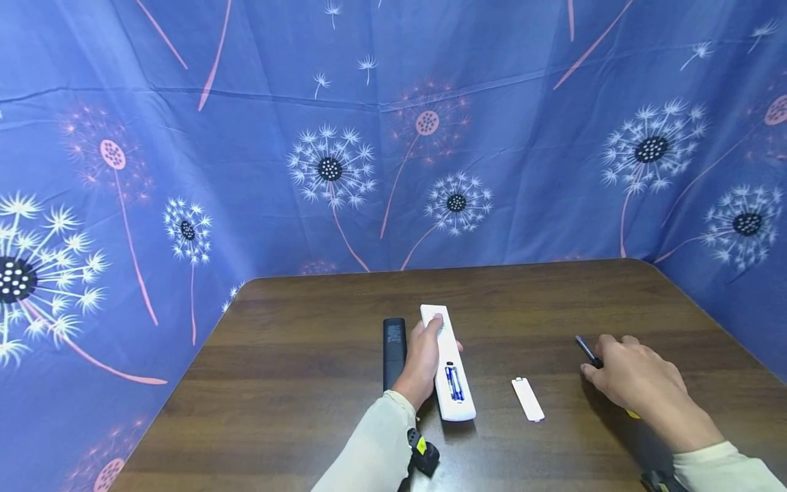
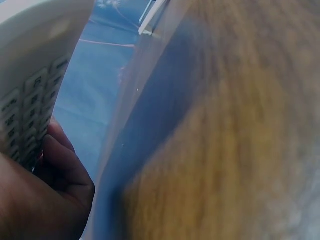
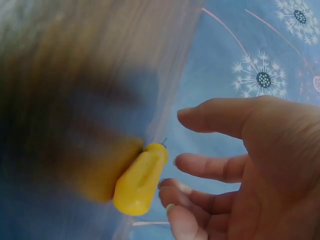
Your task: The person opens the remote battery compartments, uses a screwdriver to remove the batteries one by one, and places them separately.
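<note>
My left hand [image 1: 424,359] grips a white remote control [image 1: 465,408], its back facing up in the head view with blue batteries [image 1: 453,384] showing in the uncovered compartment. Rows of buttons [image 2: 36,97] on its front face appear in the left wrist view. At the right, my right hand [image 1: 639,376] hovers over a screwdriver, fingers spread and holding nothing. The screwdriver's metal shaft [image 1: 588,350] pokes out past the fingers in the head view. Its yellow handle [image 3: 137,187] lies just beyond the fingertips in the right wrist view; the hand covers most of it from above.
A white battery cover [image 1: 527,399] lies on the brown wooden table [image 1: 295,383] between the hands. Left of the white remote lies a black remote control [image 1: 394,348], partly hidden by the left hand and sleeve. A blue dandelion-patterned cloth [image 1: 381,150] hangs behind the table.
</note>
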Tool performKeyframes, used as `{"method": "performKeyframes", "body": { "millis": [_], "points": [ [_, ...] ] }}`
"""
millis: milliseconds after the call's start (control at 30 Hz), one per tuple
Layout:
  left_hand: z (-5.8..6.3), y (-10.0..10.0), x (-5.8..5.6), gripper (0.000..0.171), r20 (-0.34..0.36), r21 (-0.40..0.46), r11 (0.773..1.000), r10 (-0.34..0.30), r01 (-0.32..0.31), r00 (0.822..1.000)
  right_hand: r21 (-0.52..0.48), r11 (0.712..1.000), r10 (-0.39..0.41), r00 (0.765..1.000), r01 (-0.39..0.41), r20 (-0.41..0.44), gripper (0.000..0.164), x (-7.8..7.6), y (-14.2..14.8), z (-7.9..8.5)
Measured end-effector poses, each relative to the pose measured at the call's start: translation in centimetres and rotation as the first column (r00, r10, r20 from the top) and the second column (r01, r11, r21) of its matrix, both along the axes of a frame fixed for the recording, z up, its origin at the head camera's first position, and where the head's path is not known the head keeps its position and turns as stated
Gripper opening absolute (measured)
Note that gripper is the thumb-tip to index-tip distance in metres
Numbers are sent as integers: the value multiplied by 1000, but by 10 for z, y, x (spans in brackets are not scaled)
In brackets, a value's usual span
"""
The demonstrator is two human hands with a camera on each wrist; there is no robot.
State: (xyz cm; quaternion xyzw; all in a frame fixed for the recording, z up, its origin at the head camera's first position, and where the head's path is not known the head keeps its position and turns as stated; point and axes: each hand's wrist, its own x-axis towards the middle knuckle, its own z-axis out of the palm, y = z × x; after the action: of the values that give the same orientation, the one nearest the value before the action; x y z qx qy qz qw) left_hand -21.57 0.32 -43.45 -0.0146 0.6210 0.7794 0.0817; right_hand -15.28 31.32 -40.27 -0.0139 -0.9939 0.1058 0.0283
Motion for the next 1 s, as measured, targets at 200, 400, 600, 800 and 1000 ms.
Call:
{"method": "performKeyframes", "body": {
  "millis": [200, 400, 600, 800, 1000],
  "points": [
    [-2, -1, 1, 35, 2, 19, 1000, -4, 4, 1000, -5, 1000, 9, 996, -9, 90, 39, -2, 3, 0],
    [0, -2, 2, 36, 4, 12, 1000, -12, 12, 1000, -6, 1000, 9, 989, -8, 149, 37, -2, 4, 1],
    [0, -4, 1, 37, -1, 23, 1000, -20, 20, 1000, 15, 1000, 4, 981, -7, 193, 38, -2, 3, 0],
    [-1, -4, 0, 40, 6, 29, 999, -33, 33, 999, 26, 1000, 6, 978, -12, 210, 38, -4, 5, -1],
    [-2, -3, -1, 39, 10, 40, 999, -29, 29, 1000, 21, 999, 23, 981, -28, 193, 24, -6, 7, -3]
  ]
}}
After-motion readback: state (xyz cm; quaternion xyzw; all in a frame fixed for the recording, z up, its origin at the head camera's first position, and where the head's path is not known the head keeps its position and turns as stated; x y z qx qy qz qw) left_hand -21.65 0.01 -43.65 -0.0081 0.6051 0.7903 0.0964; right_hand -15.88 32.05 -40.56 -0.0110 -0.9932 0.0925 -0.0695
